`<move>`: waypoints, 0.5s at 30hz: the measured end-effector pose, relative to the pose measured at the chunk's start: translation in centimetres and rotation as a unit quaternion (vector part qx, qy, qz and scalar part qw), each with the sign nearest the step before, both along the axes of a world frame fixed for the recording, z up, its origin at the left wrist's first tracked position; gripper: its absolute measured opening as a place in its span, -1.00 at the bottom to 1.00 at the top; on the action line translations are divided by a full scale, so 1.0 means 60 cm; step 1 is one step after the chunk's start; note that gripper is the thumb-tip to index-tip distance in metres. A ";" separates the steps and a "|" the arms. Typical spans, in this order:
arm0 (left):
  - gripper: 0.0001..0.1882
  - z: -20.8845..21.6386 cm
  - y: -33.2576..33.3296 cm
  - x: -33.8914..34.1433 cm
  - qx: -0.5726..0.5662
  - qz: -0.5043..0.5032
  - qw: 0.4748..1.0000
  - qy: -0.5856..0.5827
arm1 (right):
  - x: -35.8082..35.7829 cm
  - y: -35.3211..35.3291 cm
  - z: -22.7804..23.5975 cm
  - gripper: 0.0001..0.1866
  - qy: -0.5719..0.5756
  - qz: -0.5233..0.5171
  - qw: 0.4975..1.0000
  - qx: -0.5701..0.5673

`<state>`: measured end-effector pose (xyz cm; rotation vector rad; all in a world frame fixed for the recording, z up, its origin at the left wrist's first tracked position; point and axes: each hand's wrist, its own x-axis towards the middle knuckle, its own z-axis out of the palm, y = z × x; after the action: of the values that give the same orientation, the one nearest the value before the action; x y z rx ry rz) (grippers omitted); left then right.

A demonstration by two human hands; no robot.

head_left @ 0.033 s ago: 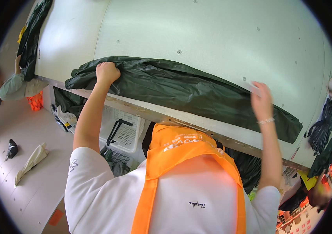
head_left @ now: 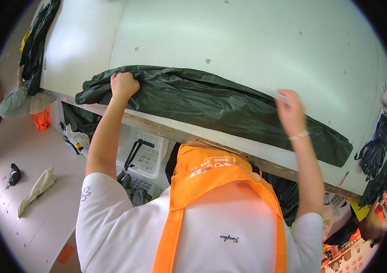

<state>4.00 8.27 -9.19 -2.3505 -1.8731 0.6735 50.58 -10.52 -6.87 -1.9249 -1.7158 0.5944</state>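
Note:
A long, folded piece of shiny dark green sheeting, like raincoat fabric (head_left: 193, 98), lies along the near edge of the pale table (head_left: 248, 41). Its upper side is wrinkled, more so toward the left. My left hand (head_left: 124, 85) is closed in a fist on its left part, gripping the material. My right hand (head_left: 291, 111) is over the right part, fingers bent together. A small whitish thing (head_left: 278, 96) shows at those fingertips, too blurred to name. Whether the right palm touches the fabric I cannot tell.
Below the table edge stands a white plastic basket (head_left: 150, 157) with a black strap-like piece. At the far left another person (head_left: 16, 100) handles dark fabric (head_left: 39, 48). Bundled black strips (head_left: 377, 145) hang at the right. A beige cloth bundle (head_left: 36, 193) lies lower left.
My right hand has moved to the left along the green fabric, with the whitish thing still at its fingertips. My left hand stays in its place.

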 end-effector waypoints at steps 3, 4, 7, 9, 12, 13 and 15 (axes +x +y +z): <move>-0.54 0.012 -0.019 0.038 0.175 -0.034 0.978 -0.112 | -0.139 0.061 -0.027 -0.70 0.039 0.046 0.996 0.065; -0.52 0.016 -0.027 0.068 0.239 -0.053 0.949 -0.198 | -0.161 0.071 -0.038 -0.72 0.024 0.032 0.996 0.078; -0.42 0.034 -0.095 0.180 0.144 -0.141 0.896 -0.396 | -0.181 0.085 -0.065 -0.73 0.043 -0.015 0.999 0.029; -0.43 0.028 -0.130 0.246 0.050 -0.188 0.901 -0.388 | -0.182 0.088 -0.071 -0.81 0.083 -0.015 0.994 0.076; -0.46 -0.010 -0.150 0.288 0.026 -0.191 0.900 -0.390 | -0.180 0.094 -0.065 -0.93 0.133 -0.018 0.984 0.121; -0.46 -0.021 -0.152 0.291 0.022 -0.185 0.901 -0.391 | -0.185 0.094 -0.062 -0.94 0.171 -0.039 0.980 0.089; -0.47 -0.040 -0.149 0.288 0.028 -0.190 0.904 -0.382 | -0.195 0.095 -0.058 -0.95 0.248 -0.084 0.965 0.025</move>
<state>21.31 -0.68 -11.58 -3.0716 -1.4619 -0.4051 38.86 -4.81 -10.38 -1.6807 -1.2275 0.8693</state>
